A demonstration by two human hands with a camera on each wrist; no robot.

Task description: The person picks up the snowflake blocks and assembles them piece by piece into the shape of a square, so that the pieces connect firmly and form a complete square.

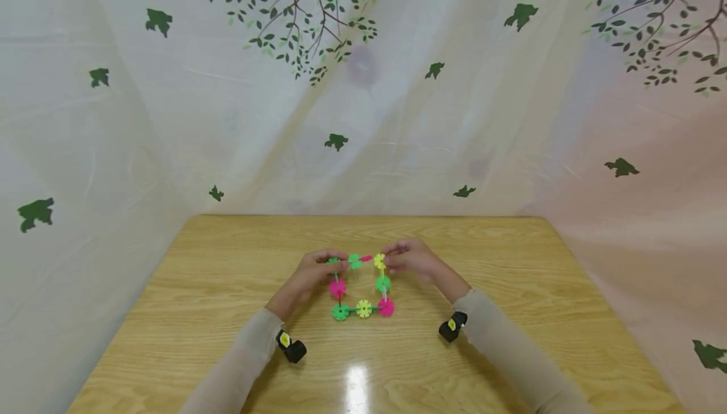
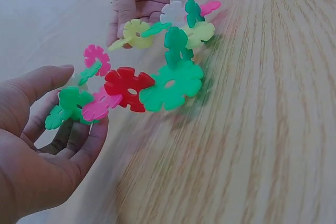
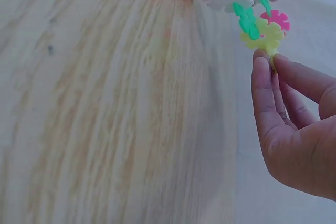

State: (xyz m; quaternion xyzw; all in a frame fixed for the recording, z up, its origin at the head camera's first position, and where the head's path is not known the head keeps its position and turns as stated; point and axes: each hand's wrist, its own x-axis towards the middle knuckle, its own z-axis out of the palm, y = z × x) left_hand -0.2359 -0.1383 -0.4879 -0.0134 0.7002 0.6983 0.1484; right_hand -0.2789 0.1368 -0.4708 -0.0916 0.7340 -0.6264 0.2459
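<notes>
Flower-shaped plastic interlocking discs in green, pink, red, yellow and white are slotted together into a roughly square ring [image 1: 364, 308], its near side toward the person. At the far left corner my left hand [image 1: 315, 270] holds a green disc [image 2: 75, 100] between thumb and fingers. Opposite it, at the far right corner, my right hand [image 1: 416, 259] pinches a yellow disc [image 3: 266, 34] between thumb and fingertips. Along the far side, a green disc [image 1: 354, 260] and a pink disc [image 1: 366, 258] lie between the hands. A red disc [image 2: 128, 88] shows on the left side.
The ring is over a wooden table [image 1: 227, 313] with light grain. Behind it hangs a pale curtain [image 1: 272, 168] printed with leaves and branches. Black wrist cameras [image 1: 292, 347] sit on both sleeved forearms.
</notes>
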